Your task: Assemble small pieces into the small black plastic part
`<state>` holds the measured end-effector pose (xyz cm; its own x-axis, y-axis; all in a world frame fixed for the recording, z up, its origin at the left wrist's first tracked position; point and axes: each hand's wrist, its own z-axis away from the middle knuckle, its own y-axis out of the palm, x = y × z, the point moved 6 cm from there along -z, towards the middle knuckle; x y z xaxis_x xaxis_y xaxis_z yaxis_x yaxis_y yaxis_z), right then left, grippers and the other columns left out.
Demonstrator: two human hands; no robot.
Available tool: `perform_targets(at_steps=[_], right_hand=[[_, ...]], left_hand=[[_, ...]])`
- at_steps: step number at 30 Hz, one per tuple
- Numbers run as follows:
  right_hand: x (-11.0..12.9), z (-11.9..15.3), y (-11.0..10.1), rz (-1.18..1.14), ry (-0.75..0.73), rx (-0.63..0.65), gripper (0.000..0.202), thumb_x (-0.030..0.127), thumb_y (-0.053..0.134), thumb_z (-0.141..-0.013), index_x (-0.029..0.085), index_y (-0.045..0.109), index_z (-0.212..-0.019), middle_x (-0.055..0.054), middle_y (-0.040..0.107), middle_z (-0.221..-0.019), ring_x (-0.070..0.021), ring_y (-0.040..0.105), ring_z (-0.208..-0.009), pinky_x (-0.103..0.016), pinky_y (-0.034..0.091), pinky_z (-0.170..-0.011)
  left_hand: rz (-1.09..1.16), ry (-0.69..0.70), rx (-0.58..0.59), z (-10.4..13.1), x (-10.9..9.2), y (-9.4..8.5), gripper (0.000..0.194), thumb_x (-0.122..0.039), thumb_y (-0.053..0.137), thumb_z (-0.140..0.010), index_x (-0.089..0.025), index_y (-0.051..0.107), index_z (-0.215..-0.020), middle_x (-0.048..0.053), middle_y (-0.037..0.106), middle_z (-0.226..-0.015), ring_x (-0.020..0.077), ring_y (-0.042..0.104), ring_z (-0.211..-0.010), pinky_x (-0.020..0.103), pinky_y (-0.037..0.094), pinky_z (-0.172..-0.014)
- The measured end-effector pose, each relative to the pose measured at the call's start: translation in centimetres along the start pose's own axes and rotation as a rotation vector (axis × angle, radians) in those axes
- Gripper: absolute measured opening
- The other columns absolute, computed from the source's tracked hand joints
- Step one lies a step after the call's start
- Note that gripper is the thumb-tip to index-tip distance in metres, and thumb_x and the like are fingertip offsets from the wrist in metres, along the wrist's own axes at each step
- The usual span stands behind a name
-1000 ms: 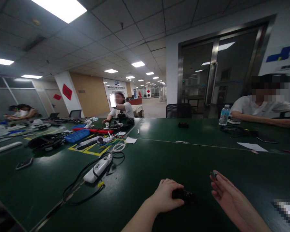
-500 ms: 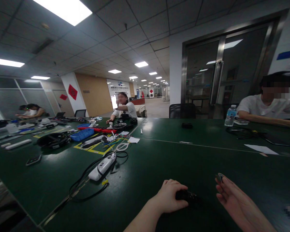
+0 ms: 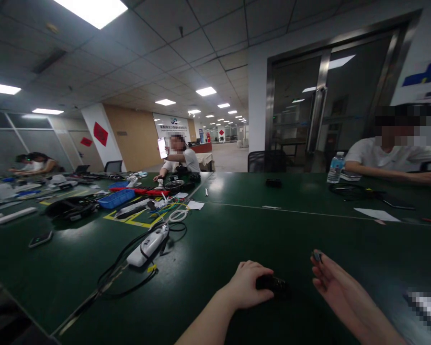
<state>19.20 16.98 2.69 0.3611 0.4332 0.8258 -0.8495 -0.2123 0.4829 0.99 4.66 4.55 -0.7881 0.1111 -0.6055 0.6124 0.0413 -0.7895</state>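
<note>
Head view: left hand (image 3: 249, 286) curled low at tabletop (image 3: 208, 249), grip clasping left end of black object (image 3: 277, 284), rest protruding rightward; right hand (image 3: 339, 285) apart, palm facing leftward, grip pinching small piece (image 3: 316, 257).

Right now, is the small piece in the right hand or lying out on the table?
In the right hand: the small piece sits at its fingertips. Too small to identify.

the left hand (image 3: 247, 286) curls palm-down in a grip, and the right hand (image 3: 334, 282), apart to its right, pinches with palm facing the left hand.
</note>
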Motion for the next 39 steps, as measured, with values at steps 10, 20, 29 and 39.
perform_targets(at_steps=[10, 20, 29, 39], right_hand=[[0.4, 1.8, 1.7, 0.066, -0.077, 0.045, 0.026, 0.035, 0.075, -0.065, 0.027, 0.068, -0.088, 0.000, 0.067, -0.093, -0.0155, 0.059, -0.075, -0.025, 0.048, -0.060], [0.1, 2.3, 2.6, 0.361, -0.195, 0.097, 0.039, 0.042, 0.075, -0.062, 0.027, 0.067, -0.098, -0.002, 0.067, -0.097, -0.0192, 0.058, -0.083, -0.028, 0.045, -0.066], [-0.6, 2.6, 3.9, 0.586, -0.253, 0.228, 0.036, 0.041, 0.072, -0.065, 0.025, 0.067, -0.097, -0.003, 0.068, -0.098, -0.0239, 0.059, -0.098, -0.037, 0.044, -0.087], [-1.8, 3.0, 4.7, 0.893, -0.337, 0.332, 0.026, 0.037, 0.065, -0.070, 0.027, 0.068, -0.094, -0.001, 0.067, -0.088, -0.0212, 0.059, -0.081, -0.032, 0.047, -0.071]], left_hand=[[0.016, 0.015, -0.051, 0.0, 0.0, 0.0, 0.045, -0.029, 0.067, -0.075, -0.026, 0.054, -0.118, 0.002, 0.058, -0.114, 0.0226, 0.048, -0.109, 0.038, 0.031, -0.097], [-0.006, -0.008, -0.039, 0.0, 0.1, 0.1, 0.046, -0.030, 0.066, -0.075, -0.027, 0.053, -0.119, 0.002, 0.057, -0.116, 0.0232, 0.047, -0.111, 0.039, 0.030, -0.098], [-0.014, 0.014, -0.053, -0.1, 0.4, 0.3, 0.047, -0.029, 0.067, -0.074, -0.026, 0.053, -0.119, 0.002, 0.058, -0.116, 0.0224, 0.047, -0.110, 0.038, 0.031, -0.098], [-0.008, 0.024, -0.064, 0.0, 0.1, 0.1, 0.046, -0.030, 0.067, -0.075, -0.026, 0.054, -0.118, 0.002, 0.058, -0.114, 0.0224, 0.048, -0.108, 0.037, 0.032, -0.097]])
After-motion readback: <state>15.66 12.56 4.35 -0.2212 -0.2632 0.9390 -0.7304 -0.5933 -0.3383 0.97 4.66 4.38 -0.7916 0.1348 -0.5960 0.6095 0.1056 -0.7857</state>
